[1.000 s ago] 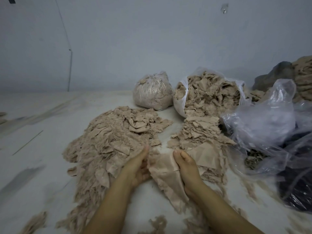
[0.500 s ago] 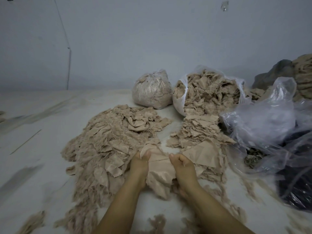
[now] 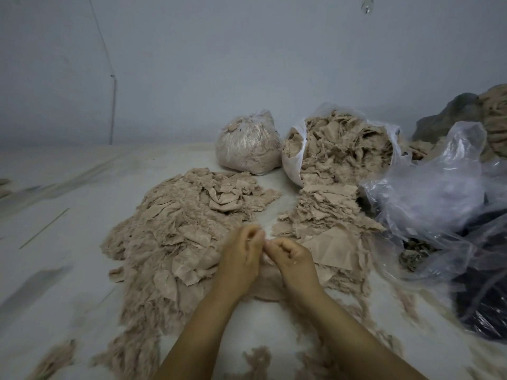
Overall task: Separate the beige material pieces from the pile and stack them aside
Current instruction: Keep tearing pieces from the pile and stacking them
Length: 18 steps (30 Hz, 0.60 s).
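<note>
A wide loose pile of beige material pieces (image 3: 175, 231) spreads over the left-centre of the white surface. To its right lies a flatter stack of beige pieces (image 3: 329, 223). Between the two, my left hand (image 3: 241, 256) and my right hand (image 3: 290, 259) are close together, fingers curled, both pinching the top edge of one beige piece (image 3: 267, 283). That piece hangs down between and below my hands and is mostly hidden by them.
At the back stand a tied clear bag of beige scraps (image 3: 248, 145) and an open white bag (image 3: 295, 160) spilling more. Crumpled clear plastic (image 3: 433, 198) and a dark bag (image 3: 482, 297) crowd the right. Fluff tufts (image 3: 258, 360) lie near the front edge.
My hands have lifted the beige piece and drawn together, gathering it from a flat spread sheet into a bunch pinched at its top edge.
</note>
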Tool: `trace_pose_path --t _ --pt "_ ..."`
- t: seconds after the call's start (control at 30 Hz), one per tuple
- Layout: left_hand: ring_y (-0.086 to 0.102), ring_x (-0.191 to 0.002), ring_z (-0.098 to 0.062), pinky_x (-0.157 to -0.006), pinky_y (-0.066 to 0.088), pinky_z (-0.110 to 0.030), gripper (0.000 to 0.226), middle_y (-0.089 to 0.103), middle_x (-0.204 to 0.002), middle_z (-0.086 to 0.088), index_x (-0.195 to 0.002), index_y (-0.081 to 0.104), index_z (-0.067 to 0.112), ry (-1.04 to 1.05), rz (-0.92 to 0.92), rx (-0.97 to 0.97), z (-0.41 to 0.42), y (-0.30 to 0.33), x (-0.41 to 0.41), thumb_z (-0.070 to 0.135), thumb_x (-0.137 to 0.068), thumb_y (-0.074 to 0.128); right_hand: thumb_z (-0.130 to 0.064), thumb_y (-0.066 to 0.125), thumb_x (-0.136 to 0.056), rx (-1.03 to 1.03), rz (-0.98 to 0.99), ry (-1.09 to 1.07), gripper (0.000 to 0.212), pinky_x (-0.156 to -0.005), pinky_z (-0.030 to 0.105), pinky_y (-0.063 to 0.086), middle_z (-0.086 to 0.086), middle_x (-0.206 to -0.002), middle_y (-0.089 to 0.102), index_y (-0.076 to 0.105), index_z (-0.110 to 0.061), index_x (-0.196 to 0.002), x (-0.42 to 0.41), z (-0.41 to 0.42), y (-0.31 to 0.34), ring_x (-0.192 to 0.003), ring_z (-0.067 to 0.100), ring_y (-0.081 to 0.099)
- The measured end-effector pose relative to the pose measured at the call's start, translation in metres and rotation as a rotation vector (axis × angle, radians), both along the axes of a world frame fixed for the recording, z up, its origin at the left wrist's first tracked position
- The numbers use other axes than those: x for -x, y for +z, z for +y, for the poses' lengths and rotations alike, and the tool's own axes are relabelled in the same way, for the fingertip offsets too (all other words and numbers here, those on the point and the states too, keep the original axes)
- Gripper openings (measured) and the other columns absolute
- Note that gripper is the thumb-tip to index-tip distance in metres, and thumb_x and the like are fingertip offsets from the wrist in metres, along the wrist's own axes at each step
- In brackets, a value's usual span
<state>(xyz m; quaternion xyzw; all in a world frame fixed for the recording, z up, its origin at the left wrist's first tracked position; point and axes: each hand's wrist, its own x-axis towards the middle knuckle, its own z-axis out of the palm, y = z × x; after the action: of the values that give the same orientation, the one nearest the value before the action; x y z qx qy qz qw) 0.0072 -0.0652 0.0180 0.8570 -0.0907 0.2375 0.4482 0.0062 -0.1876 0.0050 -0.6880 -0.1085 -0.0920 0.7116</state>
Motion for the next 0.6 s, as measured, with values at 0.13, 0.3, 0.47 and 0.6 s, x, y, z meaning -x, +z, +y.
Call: trace_pose_path --t 0.13,0.3,0.47,0.6 --pt "0.055 -0.058 -0.014 -0.060 0.045 -0.032 0.037 0.061 -0.061 -0.001 -0.071 0.063 0.007 -0.210 0.338 0.341 -0.010 0.000 0.002 0.037 -0.091 0.056 -0.041 0.046 -0.097 -0.079 0.094 -0.108 0.031 -0.069 0.032 0.055 -0.002 -0.078 0.071 0.067 -0.021 -0.086 -0.002 0.000 -0.003 -0.075 0.009 0.067" --pt "0.054 -0.064 -0.022 -0.061 0.046 -0.032 0.029 0.059 -0.071 -0.013 -0.081 0.059 0.004 -0.072 0.334 0.661 -0.005 -0.006 -0.006 0.026 -0.097 0.050 -0.050 0.050 -0.090 0.147 0.120 -0.030 0.042 -0.055 0.022 0.045 -0.005 -0.058 0.060 0.057 -0.017 -0.066 0.014 0.000 -0.022 -0.057 0.010 0.058" --pt "0.039 -0.062 -0.019 -0.057 0.034 -0.030 0.033 0.042 -0.065 -0.009 -0.072 0.047 0.008 0.071 0.260 0.577 0.013 -0.002 -0.017 0.028 -0.099 0.047 -0.049 0.042 -0.090 0.141 0.124 -0.171 0.041 -0.052 0.015 0.037 -0.006 -0.060 0.053 0.051 -0.018 -0.066 0.023 -0.014 -0.039 -0.055 0.001 0.047" --pt "0.045 -0.058 -0.016 -0.050 0.040 -0.026 0.033 0.049 -0.063 -0.006 -0.076 0.052 0.006 -0.005 0.272 0.584 -0.004 -0.008 -0.014 0.030 -0.098 0.048 -0.054 0.043 -0.093 0.096 0.238 0.107 0.039 -0.040 0.020 0.036 0.000 -0.064 0.061 0.059 -0.020 -0.081 0.027 0.004 -0.027 -0.044 0.012 0.047"
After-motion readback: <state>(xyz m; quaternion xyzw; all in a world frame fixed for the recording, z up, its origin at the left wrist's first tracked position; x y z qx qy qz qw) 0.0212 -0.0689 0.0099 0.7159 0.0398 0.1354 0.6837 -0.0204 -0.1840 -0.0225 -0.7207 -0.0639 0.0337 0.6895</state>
